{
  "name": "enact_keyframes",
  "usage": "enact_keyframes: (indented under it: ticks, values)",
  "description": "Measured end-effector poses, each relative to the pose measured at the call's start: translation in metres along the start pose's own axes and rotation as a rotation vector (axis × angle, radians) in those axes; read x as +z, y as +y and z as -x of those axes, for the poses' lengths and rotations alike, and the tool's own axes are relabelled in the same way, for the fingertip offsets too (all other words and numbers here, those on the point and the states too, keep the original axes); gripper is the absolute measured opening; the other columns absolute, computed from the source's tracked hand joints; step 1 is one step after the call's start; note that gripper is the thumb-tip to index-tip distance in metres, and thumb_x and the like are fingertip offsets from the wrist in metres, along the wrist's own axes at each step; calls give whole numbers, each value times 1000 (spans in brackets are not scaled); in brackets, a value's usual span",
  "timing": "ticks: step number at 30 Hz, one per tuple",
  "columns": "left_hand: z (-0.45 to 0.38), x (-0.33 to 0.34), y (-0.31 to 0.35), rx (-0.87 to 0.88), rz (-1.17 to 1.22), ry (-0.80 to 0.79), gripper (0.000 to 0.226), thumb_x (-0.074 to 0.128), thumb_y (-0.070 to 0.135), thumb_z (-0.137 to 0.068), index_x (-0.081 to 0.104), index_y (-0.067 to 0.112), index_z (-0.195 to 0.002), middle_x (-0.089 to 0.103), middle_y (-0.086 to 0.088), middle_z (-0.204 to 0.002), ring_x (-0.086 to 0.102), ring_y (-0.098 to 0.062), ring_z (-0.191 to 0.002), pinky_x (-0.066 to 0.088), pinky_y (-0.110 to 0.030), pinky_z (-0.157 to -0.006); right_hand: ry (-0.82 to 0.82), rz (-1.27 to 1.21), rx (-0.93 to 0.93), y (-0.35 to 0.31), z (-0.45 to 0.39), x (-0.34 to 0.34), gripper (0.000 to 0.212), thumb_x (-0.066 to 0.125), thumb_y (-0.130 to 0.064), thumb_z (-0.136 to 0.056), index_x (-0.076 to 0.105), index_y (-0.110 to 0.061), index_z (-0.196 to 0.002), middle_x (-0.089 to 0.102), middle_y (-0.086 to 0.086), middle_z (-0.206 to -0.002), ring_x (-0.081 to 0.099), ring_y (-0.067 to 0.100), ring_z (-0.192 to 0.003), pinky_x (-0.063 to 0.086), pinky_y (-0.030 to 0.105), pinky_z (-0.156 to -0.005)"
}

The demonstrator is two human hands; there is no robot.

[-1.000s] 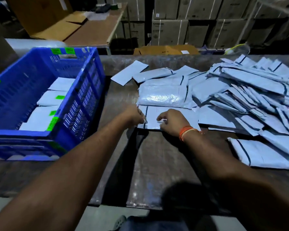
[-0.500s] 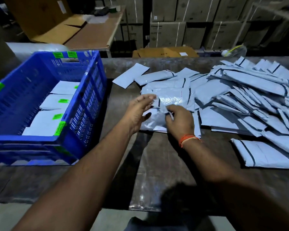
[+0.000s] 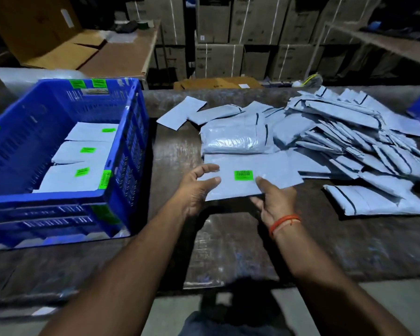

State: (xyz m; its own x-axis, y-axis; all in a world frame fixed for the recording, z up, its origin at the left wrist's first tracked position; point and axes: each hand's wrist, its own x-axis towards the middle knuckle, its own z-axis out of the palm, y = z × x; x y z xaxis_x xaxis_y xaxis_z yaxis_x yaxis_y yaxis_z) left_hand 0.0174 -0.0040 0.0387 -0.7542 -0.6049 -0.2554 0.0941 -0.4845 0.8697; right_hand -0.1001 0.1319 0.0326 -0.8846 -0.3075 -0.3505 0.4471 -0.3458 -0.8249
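We've got one pouch [image 3: 272, 170] in both hands at the middle of the table [image 3: 228, 251]. Its near edge is raised; we can't tell if the far edge rests on the ones behind. The green label [image 3: 243, 175] is face up near its middle.

Grip:
- The left hand [image 3: 194, 192] pinches the left edge, thumb on top and fingers under.
- The right hand [image 3: 277, 202] pinches the near edge, thumb on top just beside the label and fingers below.
- Both are clamped on the pouch, so neither is free.

Progress, as we read it:
- The crate [image 3: 46, 202] on the left holds three done pouches [image 3: 83, 151], flat in a row with labels up. We can't tell if more sit beneath.
- The label on the held one looks flat and stuck, so labelling seems finished for this piece. What's left is the move into the crate.
- Backlog: a big pile [image 3: 349, 146] on the right shows no green labels. There is also a fat pouch [image 3: 233, 141] just behind ours and a loose pouch [image 3: 374, 202] at front right.
- We judge we're early on, with few done and most left.

Next, we'd swing left over the crate's near wall and lay it flat by the others. Risk is low, though a thin pouch may flop or catch the rim.
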Motion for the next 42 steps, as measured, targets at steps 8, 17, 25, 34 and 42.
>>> enact_keyframes:
  ticks: [8,17,25,34,42]
  values:
    - [7,-44,-57,28,-676,18,22,71,11,-89,70,30,-100,56,4,-57,39,-15,-40,34,-22,-49,118,711,-247,29,0,-92,37,76,-4,-78,62,-17,-109,73,13,-92,69,25,-73,53,30,-63]
    - [26,-16,-79,629,-1609,212,38,58,37,-91,62,24,-127,35,-9,-154,36,-31,-138,40,-46,-105,-170,1608,-834,19,-9,-100,62,60,-32,-87,47,-20,-146,46,7,-149,41,31,-135,41,47,-107]
    - [13,-7,-93,470,-1754,-42,61,22,40,-102,30,13,-156,15,-8,-167,6,-29,-155,23,-47,-122,-636,1807,-729,44,-15,-80,62,21,-46,-105,7,-22,-160,0,-2,-167,-6,17,-154,13,41,-123]
    - [20,-17,-99,370,-1866,-9,58,18,53,-104,13,37,-160,9,2,-169,4,-24,-156,14,-53,-123,-519,1923,-687,41,-30,-109,71,5,-61,-94,9,-32,-159,3,-3,-167,3,21,-154,14,46,-120]
    - [28,-39,-90,310,-1843,32,58,15,59,-102,11,46,-158,4,4,-169,1,-20,-156,11,-56,-122,-399,2002,-566,21,-38,-130,62,12,-55,-101,3,-35,-159,-3,-2,-167,-3,26,-154,11,47,-121]
